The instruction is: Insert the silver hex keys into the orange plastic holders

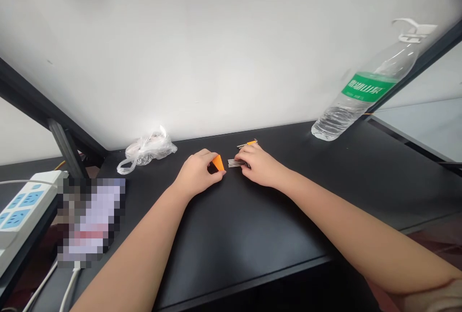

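Observation:
Between the thumb and fingers of my left hand (198,171) is a small orange plastic piece (218,163), which looks like a hex key holder. My right hand (258,164) grips a bundle of several thin metal hex keys (234,163), their straight ends pointing left at the orange piece. A small gap separates the two. Just behind my right hand, another orange piece (251,143) with metal keys in it lies on the black table (231,235). My right fingers partly cover it and hide the far ends of the bundle.
A clear plastic bag (149,148) lies against the wall at the back left. A large water bottle (361,91) with a green label stands at the back right. On the left are a blurred-out phone-like item (96,220) with a cable and a white power strip (27,201).

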The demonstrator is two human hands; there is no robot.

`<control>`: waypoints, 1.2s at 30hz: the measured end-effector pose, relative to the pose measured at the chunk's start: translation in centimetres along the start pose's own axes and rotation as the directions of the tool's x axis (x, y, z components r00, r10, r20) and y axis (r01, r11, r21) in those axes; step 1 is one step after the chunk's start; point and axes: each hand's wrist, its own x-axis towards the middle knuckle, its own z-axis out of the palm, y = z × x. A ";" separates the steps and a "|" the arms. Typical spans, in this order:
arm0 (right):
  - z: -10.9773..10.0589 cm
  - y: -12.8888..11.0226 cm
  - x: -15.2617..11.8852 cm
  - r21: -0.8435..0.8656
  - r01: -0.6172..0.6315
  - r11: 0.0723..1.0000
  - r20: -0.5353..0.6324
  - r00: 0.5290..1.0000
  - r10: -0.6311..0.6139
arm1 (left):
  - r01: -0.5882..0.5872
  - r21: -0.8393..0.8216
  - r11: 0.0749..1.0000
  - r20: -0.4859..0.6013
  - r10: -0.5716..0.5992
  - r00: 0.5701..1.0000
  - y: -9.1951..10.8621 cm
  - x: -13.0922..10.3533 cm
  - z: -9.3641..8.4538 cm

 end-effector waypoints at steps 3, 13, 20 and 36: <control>0.2 -0.3 0.0 0.004 -0.006 1.000 -0.001 1.000 0.006 | -0.002 -0.003 1.000 -0.007 0.002 1.000 0.0 0.0 0.0; -1.1 0.3 0.0 0.078 -0.095 0.992 -0.045 0.994 0.099 | -0.012 -0.036 0.999 0.016 0.013 1.000 0.3 0.1 -0.3; -2.1 1.1 0.4 -0.020 -0.176 0.984 0.094 0.980 0.177 | -0.020 -0.040 0.999 0.015 0.020 1.000 0.8 0.1 -0.3; -1.9 1.2 0.6 0.254 -0.330 0.909 0.204 0.937 0.283 | -0.020 -0.055 0.998 0.012 0.021 1.000 0.9 0.0 -0.2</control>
